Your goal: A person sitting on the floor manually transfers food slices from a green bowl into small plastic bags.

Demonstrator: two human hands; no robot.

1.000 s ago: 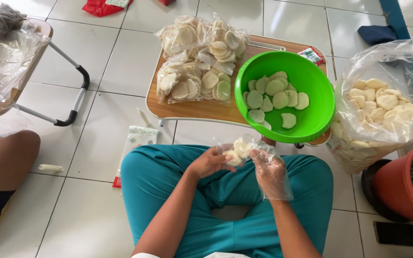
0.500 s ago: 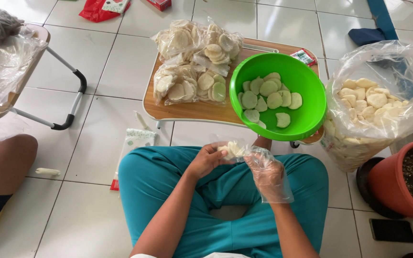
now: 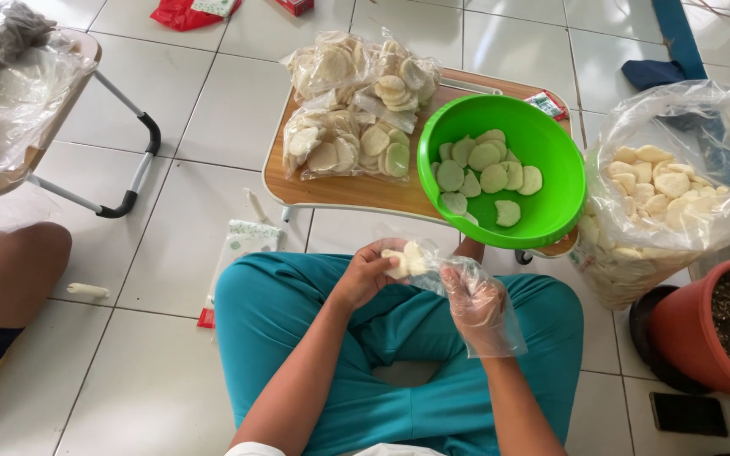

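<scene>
Over my lap in teal trousers, my left hand (image 3: 367, 274) grips a small clear plastic bag (image 3: 411, 260) with a few pale round crackers in it. My right hand (image 3: 475, 304), covered by a loose clear plastic glove, holds the other side of the same bag. Just beyond them a green bowl (image 3: 551, 181) with several crackers rests on the edge of a low wooden table (image 3: 340, 190). Several filled cracker bags (image 3: 356, 105) lie piled on that table.
A big clear sack of crackers (image 3: 669, 190) stands at the right beside a terracotta pot with soil (image 3: 720, 329). Another low table with plastic bags (image 3: 10, 101) sits at the left. Another person's bare knee (image 3: 10, 274) is at the left edge. A dark phone (image 3: 688, 414) lies on the tiles.
My hands have stayed over my lap, working the small bag between them; the crackers have shifted toward my left hand. The camera view has drifted slightly.
</scene>
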